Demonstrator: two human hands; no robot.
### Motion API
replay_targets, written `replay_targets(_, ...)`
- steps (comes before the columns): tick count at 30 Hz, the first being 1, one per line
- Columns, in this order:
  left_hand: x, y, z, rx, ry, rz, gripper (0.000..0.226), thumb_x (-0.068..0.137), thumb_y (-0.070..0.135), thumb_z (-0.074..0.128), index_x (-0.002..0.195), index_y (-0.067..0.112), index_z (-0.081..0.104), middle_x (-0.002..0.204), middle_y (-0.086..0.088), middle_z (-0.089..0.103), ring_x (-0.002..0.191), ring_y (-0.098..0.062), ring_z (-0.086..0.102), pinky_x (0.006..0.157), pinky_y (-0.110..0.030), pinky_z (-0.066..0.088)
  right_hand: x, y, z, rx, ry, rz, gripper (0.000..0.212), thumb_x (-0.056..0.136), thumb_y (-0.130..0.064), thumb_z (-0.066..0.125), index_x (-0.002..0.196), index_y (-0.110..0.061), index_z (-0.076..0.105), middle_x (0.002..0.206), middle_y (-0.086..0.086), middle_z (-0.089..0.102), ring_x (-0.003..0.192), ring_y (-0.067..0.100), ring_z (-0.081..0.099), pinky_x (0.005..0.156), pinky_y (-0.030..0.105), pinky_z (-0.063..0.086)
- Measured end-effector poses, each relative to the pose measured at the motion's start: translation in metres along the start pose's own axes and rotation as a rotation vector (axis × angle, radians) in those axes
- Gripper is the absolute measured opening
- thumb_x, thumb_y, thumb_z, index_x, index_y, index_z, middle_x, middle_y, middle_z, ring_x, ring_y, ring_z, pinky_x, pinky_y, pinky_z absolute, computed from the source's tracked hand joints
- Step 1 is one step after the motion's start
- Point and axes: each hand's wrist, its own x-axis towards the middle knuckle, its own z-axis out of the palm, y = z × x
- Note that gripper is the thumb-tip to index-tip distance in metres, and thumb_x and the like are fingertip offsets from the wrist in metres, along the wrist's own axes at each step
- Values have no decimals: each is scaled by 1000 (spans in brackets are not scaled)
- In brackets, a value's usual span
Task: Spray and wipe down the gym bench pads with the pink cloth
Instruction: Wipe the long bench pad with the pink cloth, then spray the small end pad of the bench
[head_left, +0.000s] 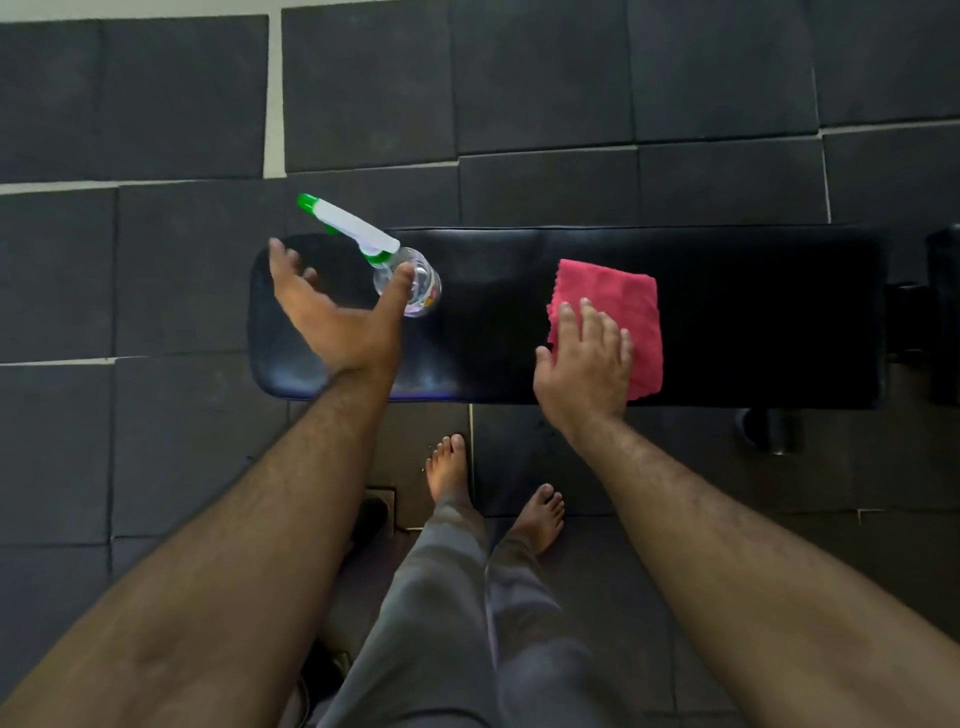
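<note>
Dark floor mats (182, 270) lay under a black bench pad (493, 343) running left to right; near its left end stood the spray bottle (410, 283) – clear body, white head, green nozzle pointing off the far left corner. The left hand (332, 312) was spread wide beside the bottle, thumb touching it, gripping nothing; the right hand (587, 364) lay flat, fingers loose, on the cloth (618, 312) by the near edge, right of centre. The cloth looked pink, folded, soft. To do it well, I judged: grasp the bottle by its neck, mist the pad evenly, then wipe in long overlapping strokes – end to end.
</note>
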Motion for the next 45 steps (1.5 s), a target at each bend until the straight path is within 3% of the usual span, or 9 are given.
replay_targets(2,15,10,7,-46,-90,31,143,68,48,107,175,14,17,178,-5,29,157,-23,42,131,-46,36,-1,-3,1,7,-46,39,70,103,-39,61,164,-17,37,172,11,35,159,36,29,131,57,21)
replay_targets(5,28,21,18,-72,-220,161,122,75,31,105,169,7,32,173,-10,41,158,-29,43,130,-55,36,-1,-4,4,-22,-129,36,76,103,-38,63,168,-17,28,176,11,26,162,37,21,131,57,22)
replay_targets(12,29,41,29,25,-588,345,86,95,-3,70,170,9,30,146,35,57,98,-24,71,100,-39,62,-1,7,-5,-19,-110,-22,73,102,-35,66,166,-20,35,173,9,34,159,35,29,127,58,28)
replay_targets(16,30,68,63,74,-971,444,87,90,-1,60,172,14,33,168,-3,51,128,-58,61,113,-70,49,4,25,-10,174,26,-51,59,99,-25,68,156,-17,54,161,5,54,146,29,49,119,56,42)
replay_targets(21,-18,123,152,-4,-1160,282,53,100,47,69,120,-2,74,105,-33,72,69,-21,63,61,-55,56,20,84,-22,387,335,1,29,102,-33,63,118,-13,76,117,5,76,105,30,67,91,47,54)
replay_targets(27,-131,195,280,256,-1438,400,47,97,65,68,89,19,69,64,13,52,57,-11,52,56,-41,53,50,245,-74,387,516,420,30,100,-22,66,125,-8,75,127,11,76,118,37,68,101,51,52)
replay_targets(31,-215,234,368,456,-1468,427,55,95,67,67,83,14,61,59,9,47,55,-19,55,61,-58,63,56,370,-112,287,478,604,46,102,-22,63,145,-8,64,155,15,59,146,37,50,123,57,36)
replay_targets(36,-296,269,469,532,-1432,434,57,99,64,68,86,8,62,55,8,50,45,-16,55,42,-35,51,60,485,-136,205,212,603,66,108,-32,54,168,-15,33,177,14,26,165,33,21,130,59,24)
replay_targets(45,-323,283,574,825,-1402,610,51,90,69,67,79,19,69,51,7,64,41,-20,66,58,-47,67,63,506,-124,240,179,457,69,107,-40,49,170,-23,26,180,7,18,166,26,18,132,52,19)
